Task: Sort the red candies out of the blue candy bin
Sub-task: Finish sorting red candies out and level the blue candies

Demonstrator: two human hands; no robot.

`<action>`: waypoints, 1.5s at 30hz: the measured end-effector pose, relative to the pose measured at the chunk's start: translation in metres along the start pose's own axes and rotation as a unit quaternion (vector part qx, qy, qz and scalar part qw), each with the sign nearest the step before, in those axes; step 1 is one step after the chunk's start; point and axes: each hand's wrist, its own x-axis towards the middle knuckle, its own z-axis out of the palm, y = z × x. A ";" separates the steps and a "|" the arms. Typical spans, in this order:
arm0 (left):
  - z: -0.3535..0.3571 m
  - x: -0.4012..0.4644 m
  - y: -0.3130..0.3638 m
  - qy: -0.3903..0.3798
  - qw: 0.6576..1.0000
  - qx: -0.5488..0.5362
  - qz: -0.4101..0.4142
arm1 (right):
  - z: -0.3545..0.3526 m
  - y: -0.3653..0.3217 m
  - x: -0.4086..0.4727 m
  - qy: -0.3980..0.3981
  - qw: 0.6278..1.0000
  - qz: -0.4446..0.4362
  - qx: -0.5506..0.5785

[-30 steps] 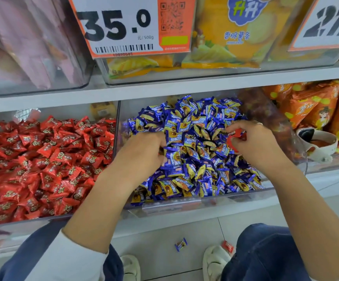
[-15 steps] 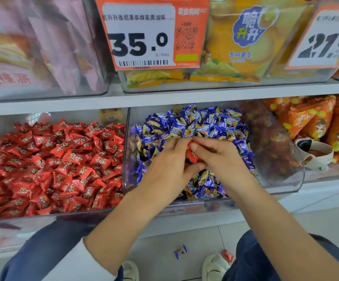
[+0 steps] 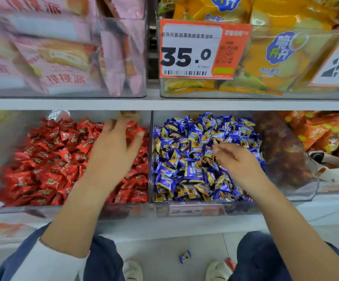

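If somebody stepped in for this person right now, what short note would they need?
Left hand: open, fingers spread over the red candy bin; blurred, nothing seen in it.
Right hand: open, relaxed over the blue candy bin, holding nothing.
Done: no red candy shows on top of the blue candies.
Left: dig for buried reds; one blue candy and one red candy lie on the floor.

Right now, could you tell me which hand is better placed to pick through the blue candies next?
The right hand, probably: it hovers right over the blue candies, fingers loosely curled, while the left hand is spread over the red candies.
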 end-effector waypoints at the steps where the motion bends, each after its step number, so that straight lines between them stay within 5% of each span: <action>1: 0.001 0.004 -0.009 -0.035 0.999 0.018 -0.033 | -0.001 0.002 -0.001 0.003 0.999 -0.005 -0.046; 9: 0.030 -0.003 0.018 -0.184 0.974 -0.113 -0.072 | 0.019 0.002 0.040 -0.053 0.969 -0.054 -0.233; 15: 0.040 0.002 0.025 -0.182 0.981 -0.020 -0.068 | 0.033 0.000 0.104 -0.090 0.974 0.040 -0.204; 23: 0.037 0.004 0.023 -0.194 0.978 -0.034 -0.066 | 0.040 0.000 0.037 -0.199 0.922 -0.137 -0.302; 29: 0.034 0.002 0.027 -0.197 0.977 -0.030 -0.077 | -0.013 0.050 0.031 -0.122 0.889 -0.095 -0.430; 33: 0.035 0.002 0.026 -0.195 0.978 -0.028 -0.073 | -0.045 0.055 0.033 -0.102 0.964 -0.001 -0.247; 35: 0.035 0.002 0.025 -0.196 0.977 -0.028 -0.072 | -0.053 0.050 0.039 -0.006 0.987 0.001 -0.161; 37: 0.036 0.003 0.024 -0.194 0.977 -0.030 -0.077 | -0.058 0.049 0.056 0.059 0.987 0.029 -0.149; 42: 0.041 0.003 0.024 -0.186 0.978 -0.037 -0.087 | -0.039 0.060 0.110 0.012 0.969 0.216 -0.121; 45: 0.044 0.002 0.025 -0.184 0.978 -0.036 -0.090 | -0.018 0.056 0.121 0.027 0.970 0.228 -0.083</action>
